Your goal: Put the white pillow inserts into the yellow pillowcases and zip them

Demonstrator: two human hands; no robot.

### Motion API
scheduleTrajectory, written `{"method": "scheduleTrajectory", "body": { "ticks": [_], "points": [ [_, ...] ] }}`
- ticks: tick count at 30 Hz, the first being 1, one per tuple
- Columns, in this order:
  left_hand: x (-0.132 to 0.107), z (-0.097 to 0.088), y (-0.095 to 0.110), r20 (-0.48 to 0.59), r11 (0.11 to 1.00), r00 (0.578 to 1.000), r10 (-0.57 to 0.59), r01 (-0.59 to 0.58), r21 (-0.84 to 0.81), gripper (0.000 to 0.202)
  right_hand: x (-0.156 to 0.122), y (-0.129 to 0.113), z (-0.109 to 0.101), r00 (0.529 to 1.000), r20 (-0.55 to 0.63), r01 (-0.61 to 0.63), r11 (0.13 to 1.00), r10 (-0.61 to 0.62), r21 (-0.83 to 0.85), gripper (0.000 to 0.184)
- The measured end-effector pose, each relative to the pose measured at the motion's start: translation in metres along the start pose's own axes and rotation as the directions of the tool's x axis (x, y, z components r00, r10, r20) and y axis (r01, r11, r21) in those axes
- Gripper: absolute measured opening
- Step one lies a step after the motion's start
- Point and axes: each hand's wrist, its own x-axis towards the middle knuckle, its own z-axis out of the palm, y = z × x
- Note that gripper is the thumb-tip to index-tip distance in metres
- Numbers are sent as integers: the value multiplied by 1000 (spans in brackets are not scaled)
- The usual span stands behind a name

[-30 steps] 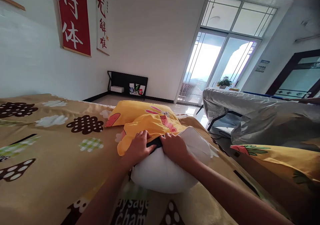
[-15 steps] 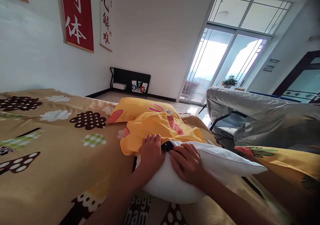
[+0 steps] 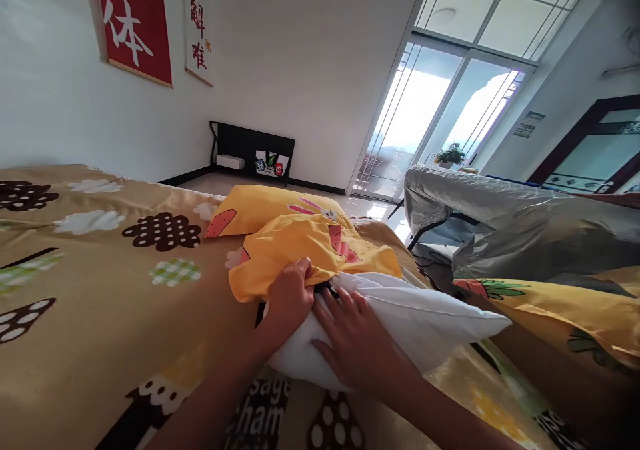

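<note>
A white pillow (image 3: pixel 410 310) lies on the bed in front of me, its far end against a crumpled yellow pillowcase (image 3: pixel 285 247) with a rabbit-and-carrot print. With its fingers bent, my left hand (image 3: pixel 293 293) grips the near edge of the pillowcase. My right hand (image 3: pixel 353 337) rests on the white pillow, fingers stretched forward and slightly apart, tips near the case's opening. Between the hands a small black patch (image 3: pixel 327 289) shows; I cannot tell what it is. How much of the pillow sits inside the case is hidden.
A patterned brown sheet (image 3: pixel 100 330) covers the bed. Another yellow pillow (image 3: pixel 245 203) lies behind the case, and more yellow bedding (image 3: pixel 555 310) is at right. Beyond stand a table under silvery plastic (image 3: pixel 500 197), a potted plant (image 3: pixel 450 155) and a black shelf (image 3: pixel 250 147).
My right hand has opened from a curled grip near the black thing and now lies flatter on the pillow. My left hand has shifted onto the pillowcase edge. The view has tilted slightly.
</note>
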Motion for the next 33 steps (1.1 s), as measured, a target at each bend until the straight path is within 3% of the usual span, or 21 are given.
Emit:
{"method": "scheduleTrajectory", "body": {
  "ticks": [6, 8, 11, 13, 15, 17, 20, 22, 25, 28, 31, 33],
  "points": [
    [-7, 10, 0, -9, 948, 983, 185, -176, 265, 11, 29, 3, 11, 986, 101, -133, 991, 131, 7, 34],
    [-5, 6, -4, 14, 903, 953, 302, -291, 315, 8, 26, 8, 7, 975, 114, -197, 980, 193, 21, 33],
    [0, -10, -6, 73, 831, 873, 483, -483, 276, 17, 13, 24, 0, 943, 109, -316, 949, 313, 13, 40],
    [1, -24, -5, 39, 809, 849, 527, -515, 282, 21, 3, 38, -2, 921, 94, -378, 925, 379, -29, 47],
    [0, -33, -4, -34, 804, 854, 520, -475, 357, 22, -5, 52, -2, 908, 74, -408, 910, 413, -79, 52],
    [-2, -35, -4, -34, 794, 869, 494, -435, 425, 24, -9, 62, -1, 902, 65, -420, 901, 428, -106, 54],
    [-2, -26, -6, 30, 807, 915, 402, -370, 461, 29, -9, 70, 2, 903, 58, -419, 902, 426, -106, 55],
    [-1, -18, -9, 6, 842, 945, 327, -294, 452, 27, -8, 70, 4, 907, 36, -415, 904, 420, -98, 55],
    [4, -10, -12, -32, 899, 962, 272, -242, 364, 26, -7, 68, 7, 912, -46, -411, 909, 408, -74, 54],
    [8, -6, -17, 16, 952, 975, 224, -222, 210, 27, -6, 63, 9, 898, -175, -414, 910, 403, -33, 51],
    [11, -4, -25, 75, 985, 982, 173, -173, -3, 16, -9, 58, 16, 844, -332, -446, 895, 421, 0, 44],
    [13, -2, -29, 88, 985, 983, 159, -152, -79, 15, -14, 56, 24, 816, -467, -384, 923, 341, 3, 34]
  ]
}}
